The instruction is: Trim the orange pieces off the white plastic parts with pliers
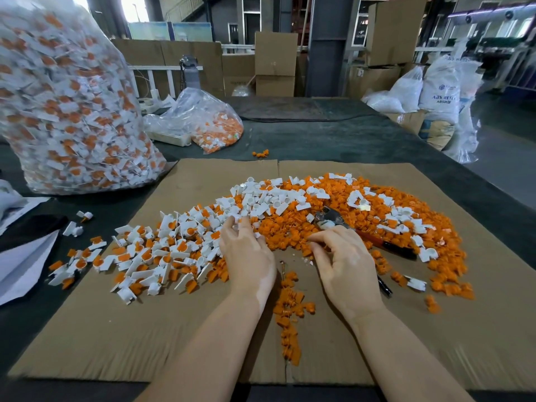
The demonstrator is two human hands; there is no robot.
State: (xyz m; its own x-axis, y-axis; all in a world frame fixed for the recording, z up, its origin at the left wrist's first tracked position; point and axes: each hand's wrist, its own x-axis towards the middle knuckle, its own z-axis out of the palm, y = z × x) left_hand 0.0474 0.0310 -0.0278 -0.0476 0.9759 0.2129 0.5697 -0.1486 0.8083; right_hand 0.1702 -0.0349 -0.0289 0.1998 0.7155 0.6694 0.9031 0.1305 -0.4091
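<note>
**Hands over the pile, pliers lying loose**

Both forearms reach in from the near edge of the cardboard sheet [203, 329], palms down. Left hand [246, 256] has its fingers spread and relaxed, the tips touching white plastic parts [174, 242] at the edge of the heap; it grips nothing. Right hand [345, 265] has its fingers curled inward, the tips meeting near its thumb at the rim of the orange pieces [333, 204]; whether it pinches something small I cannot tell.

Pliers [362, 230] lie on the heap just beyond the right hand, metal head toward the middle of the sheet, dark red handles running off to the right. Neither hand holds them.

White parts with orange still attached spread across the left half of the sheet, a few spilling past its left edge. Loose orange bits cover the right half, mixed with bare white parts, and a thin trail [290, 314] runs toward the near edge between the arms.

A large clear bag [66, 105] of untrimmed parts stands beyond the far left corner, a smaller bag [214, 123] behind it.
</note>
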